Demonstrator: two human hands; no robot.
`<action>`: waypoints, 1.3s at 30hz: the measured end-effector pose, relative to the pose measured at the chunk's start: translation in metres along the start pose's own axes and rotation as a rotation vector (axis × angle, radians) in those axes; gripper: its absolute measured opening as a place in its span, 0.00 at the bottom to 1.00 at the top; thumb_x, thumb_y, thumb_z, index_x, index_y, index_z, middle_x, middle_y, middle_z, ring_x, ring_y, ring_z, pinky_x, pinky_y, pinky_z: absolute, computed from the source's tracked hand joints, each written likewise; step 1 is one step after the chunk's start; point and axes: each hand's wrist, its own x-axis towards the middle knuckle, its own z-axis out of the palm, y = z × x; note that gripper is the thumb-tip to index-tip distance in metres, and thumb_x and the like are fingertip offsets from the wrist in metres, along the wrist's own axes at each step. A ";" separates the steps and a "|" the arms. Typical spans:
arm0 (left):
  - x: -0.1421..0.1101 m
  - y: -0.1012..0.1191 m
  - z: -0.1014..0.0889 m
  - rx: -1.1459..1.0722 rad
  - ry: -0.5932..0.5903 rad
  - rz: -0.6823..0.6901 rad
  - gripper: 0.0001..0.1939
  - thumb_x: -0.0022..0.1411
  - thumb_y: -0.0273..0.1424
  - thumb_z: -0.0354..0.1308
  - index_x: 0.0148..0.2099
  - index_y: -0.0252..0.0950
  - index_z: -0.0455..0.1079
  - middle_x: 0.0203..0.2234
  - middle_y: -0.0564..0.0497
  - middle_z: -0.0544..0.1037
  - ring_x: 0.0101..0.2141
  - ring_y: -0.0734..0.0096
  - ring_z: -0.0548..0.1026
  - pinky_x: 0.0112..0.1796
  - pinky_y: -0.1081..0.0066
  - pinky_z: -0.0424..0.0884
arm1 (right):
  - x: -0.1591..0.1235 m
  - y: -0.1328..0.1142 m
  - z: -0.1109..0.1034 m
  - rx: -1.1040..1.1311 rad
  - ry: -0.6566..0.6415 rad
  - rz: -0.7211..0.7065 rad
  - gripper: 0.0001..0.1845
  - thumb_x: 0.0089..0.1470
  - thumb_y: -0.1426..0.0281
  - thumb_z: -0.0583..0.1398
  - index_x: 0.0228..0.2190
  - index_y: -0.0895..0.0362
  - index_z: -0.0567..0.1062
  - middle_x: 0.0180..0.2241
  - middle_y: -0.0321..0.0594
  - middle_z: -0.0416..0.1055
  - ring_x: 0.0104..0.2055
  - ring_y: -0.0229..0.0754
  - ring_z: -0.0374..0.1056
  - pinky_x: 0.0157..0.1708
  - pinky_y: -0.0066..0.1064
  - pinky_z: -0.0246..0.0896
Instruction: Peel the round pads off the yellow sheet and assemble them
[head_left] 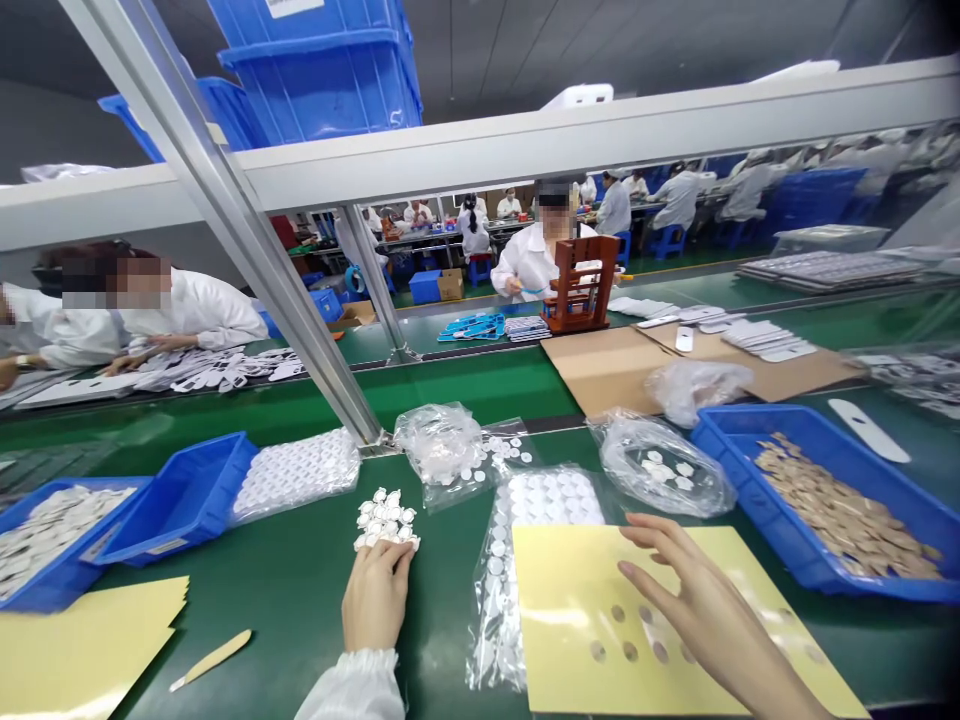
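Note:
Small white parts with rounded tabs [385, 516] lie in a heap on the green worktop, in the middle. My left hand [375, 592] is at the near edge of this heap, its fingers drawn together on one of the white parts; the fingertips are partly hidden. Over a yellow sheet [566, 575] hovers my right hand [686, 590], thumb and fingers apart, with nothing visible between them. Several small round grey discs [630, 652] are on that sheet, some hidden by the right hand and forearm. Under the sheet's left side lies a clear bag of white round pieces [499, 585].
Blue trays stand left [176, 500] and right; the right tray [724, 440] holds tan pieces. Tweezers [212, 658] and yellow sheets [82, 640] lie at left. A metal post [247, 230] rises ahead. Co-workers in white sit beyond, one behind a brown wooden stand [581, 285].

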 end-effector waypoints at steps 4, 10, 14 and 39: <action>0.003 0.003 0.000 0.013 0.019 -0.054 0.13 0.58 0.39 0.52 0.38 0.41 0.74 0.33 0.47 0.77 0.39 0.56 0.70 0.36 0.64 0.65 | -0.007 -0.002 0.000 0.018 -0.002 -0.035 0.16 0.56 0.56 0.53 0.42 0.48 0.71 0.52 0.39 0.66 0.49 0.45 0.69 0.44 0.33 0.69; 0.006 0.008 -0.001 -0.033 -0.011 -0.115 0.12 0.57 0.38 0.52 0.36 0.41 0.75 0.30 0.49 0.76 0.36 0.59 0.72 0.34 0.67 0.63 | -0.014 -0.005 0.013 0.044 -0.103 -0.004 0.16 0.57 0.56 0.53 0.43 0.47 0.71 0.53 0.37 0.65 0.50 0.43 0.68 0.45 0.28 0.68; 0.005 0.010 -0.004 -0.128 0.004 -0.190 0.12 0.57 0.37 0.51 0.34 0.42 0.75 0.30 0.49 0.77 0.35 0.59 0.72 0.32 0.67 0.61 | -0.014 -0.006 0.016 0.066 -0.157 0.004 0.16 0.57 0.55 0.52 0.44 0.47 0.70 0.54 0.36 0.64 0.51 0.42 0.67 0.46 0.28 0.67; -0.067 0.156 -0.007 -1.609 -0.849 -0.642 0.08 0.54 0.32 0.63 0.28 0.31 0.75 0.24 0.43 0.82 0.27 0.67 0.80 0.34 0.71 0.74 | -0.013 -0.079 0.004 0.656 -0.248 -0.077 0.09 0.55 0.65 0.59 0.26 0.56 0.73 0.28 0.35 0.69 0.34 0.39 0.67 0.35 0.26 0.60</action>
